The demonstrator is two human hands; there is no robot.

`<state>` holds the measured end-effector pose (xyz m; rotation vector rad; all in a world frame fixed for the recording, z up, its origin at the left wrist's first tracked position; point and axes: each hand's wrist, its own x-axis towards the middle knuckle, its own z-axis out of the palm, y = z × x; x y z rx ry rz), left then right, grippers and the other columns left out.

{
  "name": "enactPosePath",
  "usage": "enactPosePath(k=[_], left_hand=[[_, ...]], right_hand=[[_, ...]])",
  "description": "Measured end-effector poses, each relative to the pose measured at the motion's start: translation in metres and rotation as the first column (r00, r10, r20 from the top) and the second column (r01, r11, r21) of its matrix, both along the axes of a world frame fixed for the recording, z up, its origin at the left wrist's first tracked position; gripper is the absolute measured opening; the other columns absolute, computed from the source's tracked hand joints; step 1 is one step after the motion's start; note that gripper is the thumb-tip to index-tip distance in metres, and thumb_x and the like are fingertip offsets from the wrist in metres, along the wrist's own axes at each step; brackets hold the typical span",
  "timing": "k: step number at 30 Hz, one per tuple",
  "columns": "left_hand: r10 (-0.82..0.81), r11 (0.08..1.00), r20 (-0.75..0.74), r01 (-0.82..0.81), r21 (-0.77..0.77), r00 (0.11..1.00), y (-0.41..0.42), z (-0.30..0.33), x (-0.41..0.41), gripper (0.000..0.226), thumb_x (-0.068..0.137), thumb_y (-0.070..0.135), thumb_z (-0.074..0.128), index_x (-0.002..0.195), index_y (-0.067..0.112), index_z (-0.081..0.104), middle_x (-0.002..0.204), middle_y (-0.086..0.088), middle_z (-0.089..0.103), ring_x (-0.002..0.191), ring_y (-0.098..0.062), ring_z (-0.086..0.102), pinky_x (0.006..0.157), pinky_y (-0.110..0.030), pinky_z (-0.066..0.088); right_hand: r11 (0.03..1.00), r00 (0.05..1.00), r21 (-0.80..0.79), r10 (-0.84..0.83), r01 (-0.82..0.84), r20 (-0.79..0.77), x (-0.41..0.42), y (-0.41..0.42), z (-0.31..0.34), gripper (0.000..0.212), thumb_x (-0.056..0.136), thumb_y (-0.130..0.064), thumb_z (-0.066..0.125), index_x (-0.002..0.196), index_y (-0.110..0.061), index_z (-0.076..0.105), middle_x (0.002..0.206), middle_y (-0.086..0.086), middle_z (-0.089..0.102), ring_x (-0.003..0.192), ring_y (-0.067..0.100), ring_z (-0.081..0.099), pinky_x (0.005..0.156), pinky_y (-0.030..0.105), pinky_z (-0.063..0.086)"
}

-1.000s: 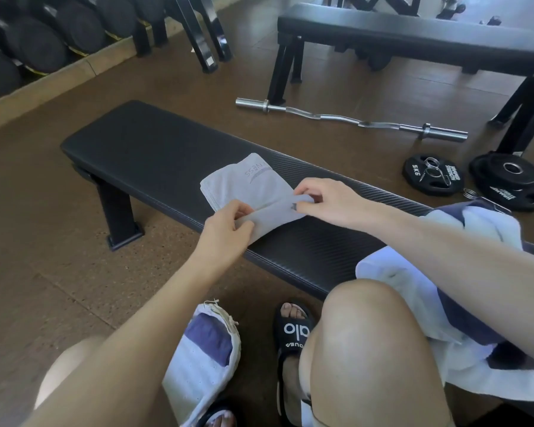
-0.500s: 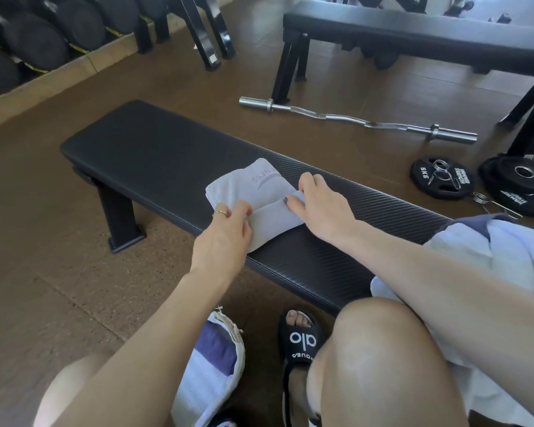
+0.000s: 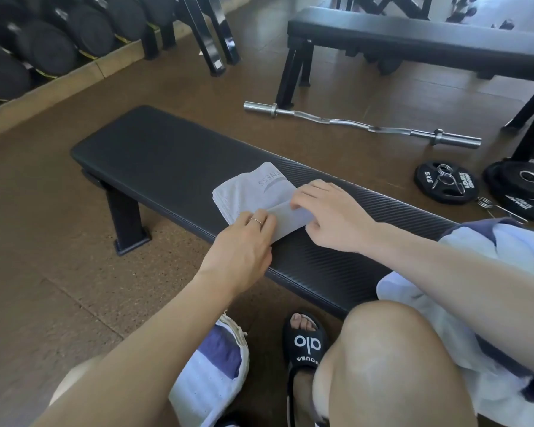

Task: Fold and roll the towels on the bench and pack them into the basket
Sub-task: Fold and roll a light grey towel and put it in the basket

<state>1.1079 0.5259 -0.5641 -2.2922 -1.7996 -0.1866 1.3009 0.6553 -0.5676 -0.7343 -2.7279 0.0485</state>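
A small grey towel with a printed logo lies folded on the black bench. Its near end is turned up into a short roll. My left hand grips the roll's left end, fingers curled over it. My right hand holds the right end with bent fingertips. A pile of white and purple towels sits on the bench at my right. The white woven basket stands on the floor between my legs, with a purple towel in it.
A curl bar and black weight plates lie on the floor beyond the bench. A second bench stands farther back. Dumbbells line the far left. My knee and sandalled foot are close in front.
Both hands have lowered the lifted near edge onto the towel and pushed it away from me, so the fold has become a roll. The camera has tilted slightly.
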Motion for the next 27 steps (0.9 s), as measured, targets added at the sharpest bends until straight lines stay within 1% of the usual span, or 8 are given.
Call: enactPosePath(k=[2,5,7,9,11,13,18,27], left_hand=[[0.007,1.000,-0.010,-0.007,0.002,1.000,0.000,-0.002,-0.002,0.030,0.078,0.020,0.070,0.101,0.006,0.057,0.095,-0.008,0.058,0.078,-0.026,0.056,0.058,-0.035,0.052],[-0.020,1.000,-0.014,0.020,-0.003,1.000,0.002,-0.004,-0.004,0.034,0.071,0.013,0.070,0.101,0.004,0.057,0.092,-0.008,0.057,0.075,-0.027,0.056,0.051,-0.034,0.047],[-0.015,1.000,-0.005,0.015,-0.008,1.000,0.003,0.000,-0.007,0.033,0.070,0.011,0.068,0.101,0.005,0.057,0.088,-0.007,0.056,0.073,-0.028,0.057,0.047,-0.034,0.040],[0.049,0.998,0.176,-0.042,-0.042,0.983,0.009,0.006,-0.016,0.032,0.080,0.012,0.061,0.111,0.007,0.054,0.089,-0.005,0.057,0.075,-0.031,0.057,0.052,-0.038,0.046],[0.186,0.979,0.429,-0.129,-0.158,0.884,0.017,0.015,-0.029,0.032,0.088,0.018,0.053,0.120,0.017,0.051,0.094,0.001,0.060,0.080,-0.030,0.057,0.070,-0.040,0.051],[0.279,0.956,0.587,-0.165,-0.241,0.760,0.025,0.019,-0.046,0.027,0.089,0.019,0.051,0.115,0.025,0.052,0.094,0.002,0.064,0.082,-0.025,0.058,0.075,-0.038,0.051],[0.455,0.889,0.707,-0.224,-0.401,0.542,0.039,0.012,-0.066,0.017,0.094,0.019,0.048,0.107,0.025,0.056,0.096,-0.002,0.064,0.078,-0.013,0.054,0.065,-0.025,0.044],[0.471,0.881,0.546,-0.339,-0.331,0.693,0.058,0.003,-0.062,0.016,0.093,0.017,0.045,0.104,0.021,0.054,0.093,-0.003,0.051,0.091,-0.023,0.050,0.069,-0.031,0.035]], right_hand=[[0.986,1.000,-0.165,-0.010,0.012,0.008,0.009,0.004,-0.002,0.056,0.064,-0.009,0.049,0.119,-0.021,0.056,0.120,-0.009,0.058,0.112,0.020,0.051,0.095,0.034,0.043],[0.913,0.997,-0.401,-0.077,0.076,0.013,0.009,0.007,-0.001,0.057,0.071,-0.014,0.062,0.124,-0.033,0.051,0.128,-0.017,0.055,0.114,0.016,0.052,0.096,0.039,0.046],[0.880,0.994,-0.464,-0.112,0.099,0.000,0.004,0.011,0.004,0.049,0.074,-0.017,0.069,0.118,-0.033,0.056,0.117,-0.019,0.061,0.106,0.011,0.054,0.092,0.037,0.047],[0.848,0.992,-0.522,-0.126,0.096,-0.022,-0.001,0.018,0.013,0.038,0.075,-0.018,0.071,0.108,-0.034,0.061,0.101,-0.017,0.066,0.093,0.008,0.059,0.083,0.036,0.050],[0.792,0.986,-0.600,-0.163,0.111,-0.032,-0.007,0.027,0.022,0.029,0.076,-0.019,0.071,0.101,-0.033,0.065,0.094,-0.013,0.069,0.089,0.008,0.062,0.080,0.033,0.051],[0.687,0.976,-0.712,-0.217,0.145,-0.009,-0.017,0.038,0.029,0.016,0.077,-0.023,0.071,0.092,-0.028,0.067,0.089,-0.008,0.070,0.086,0.015,0.063,0.080,0.034,0.048],[0.443,0.930,-0.856,-0.350,0.268,0.111,-0.037,0.061,0.029,0.030,0.080,-0.036,0.068,0.087,-0.007,0.061,0.084,-0.002,0.061,0.081,0.015,0.054,0.078,0.034,0.039],[0.384,0.874,-0.850,-0.457,0.360,0.164,-0.060,0.063,0.025,0.028,0.070,-0.036,0.063,0.073,-0.018,0.042,0.078,0.000,0.043,0.075,0.019,0.040,0.071,0.038,0.028]])
